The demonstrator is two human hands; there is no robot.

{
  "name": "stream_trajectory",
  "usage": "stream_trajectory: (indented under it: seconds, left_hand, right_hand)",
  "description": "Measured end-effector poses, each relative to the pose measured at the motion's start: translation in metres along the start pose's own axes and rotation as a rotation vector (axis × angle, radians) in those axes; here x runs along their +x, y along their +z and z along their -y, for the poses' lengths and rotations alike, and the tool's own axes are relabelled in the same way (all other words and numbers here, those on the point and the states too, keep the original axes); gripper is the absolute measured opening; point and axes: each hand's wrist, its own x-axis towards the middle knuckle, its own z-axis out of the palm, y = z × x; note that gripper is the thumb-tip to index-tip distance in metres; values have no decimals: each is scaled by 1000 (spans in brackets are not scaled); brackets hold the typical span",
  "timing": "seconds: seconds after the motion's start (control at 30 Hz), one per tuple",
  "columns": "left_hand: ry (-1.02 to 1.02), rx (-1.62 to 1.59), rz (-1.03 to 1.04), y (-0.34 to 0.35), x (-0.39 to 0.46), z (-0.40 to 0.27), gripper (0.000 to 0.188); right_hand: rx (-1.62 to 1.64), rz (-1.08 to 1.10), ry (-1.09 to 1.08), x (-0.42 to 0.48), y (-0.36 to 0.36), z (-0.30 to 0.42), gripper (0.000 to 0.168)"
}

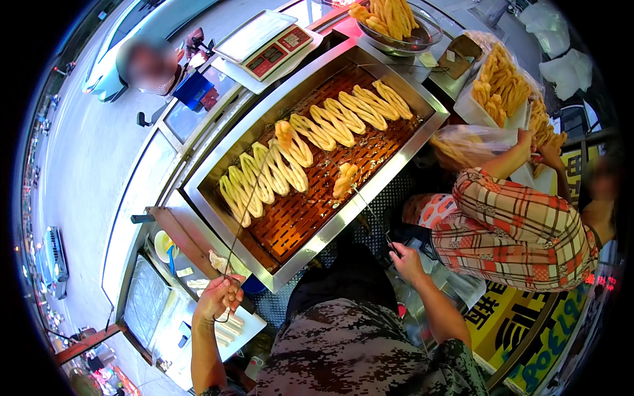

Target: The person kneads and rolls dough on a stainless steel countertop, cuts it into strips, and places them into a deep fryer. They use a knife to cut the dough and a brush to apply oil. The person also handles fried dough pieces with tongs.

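A rectangular stainless-steel fryer (317, 242) of brown oil lies before me, with a slotted plate showing through the oil. Across it floats a slanting row of pale twisted dough sticks (332, 123). One golden-brown dough piece (285, 133) lies on that row; a second browned piece (344, 180) floats apart, closer to me. My left hand (220, 297) grips the looped end of a long thin metal rod (247, 203), which reaches over the row. In my right hand (408, 262) is another thin metal rod (366, 203), its tip at or near the second browned piece.
At my right a person in a plaid shirt (515, 232) handles a clear bag (470, 141) beside a tray of fried dough (500, 84). A wire basket (401, 44) and a scale (270, 44) stand behind the fryer. Raw dough strips (230, 329) lie on a board at left.
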Motion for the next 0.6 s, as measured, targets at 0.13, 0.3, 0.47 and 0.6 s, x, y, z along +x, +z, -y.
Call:
stream_trajectory:
  seconds: [0.13, 0.3, 0.47, 0.6]
  left_hand:
    - [8, 43, -37, 15, 15, -24, 42]
    - [-20, 157, -45, 19, 29, -53, 41]
    - [-63, 325, -62, 29, 32, -70, 36]
    - [-116, 598, -55, 51, 22, -75, 30]
  right_hand:
    - [-4, 0, -52, 2, -14, 2, 29]
    - [9, -9, -129, 16, -21, 3, 29]
    - [28, -1, -102, 25, -18, 0, 30]
    - [106, -27, -70, 39, -1, -5, 31]
